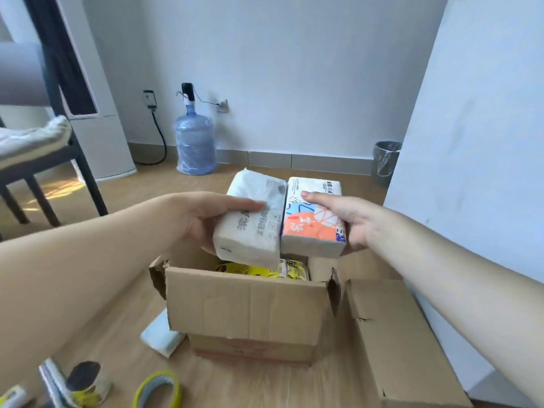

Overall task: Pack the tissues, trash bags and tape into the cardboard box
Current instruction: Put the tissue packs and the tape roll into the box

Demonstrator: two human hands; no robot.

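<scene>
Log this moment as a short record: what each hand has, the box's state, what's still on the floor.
left hand: grips a white plastic-wrapped tissue pack above the box
right hand: grips a tissue pack with orange and blue print, side by side with the white one
brown cardboard box: open, flaps up, yellow packaging visible inside
floor, near left: yellow tape roll, pale blue pack beside the box
background: blue water jug, grey bin

Your white tissue pack (253,222) and the orange-and-blue printed tissue pack (313,216) sit side by side, touching, above the open cardboard box (247,313); a yellow packet (259,269) lies inside it; a pale blue tissue pack (160,338) rests on the floor beside the box; a yellow-rimmed tape roll (157,390) lies nearer you, with what may be trash bag rolls (73,384) to its left.
</scene>
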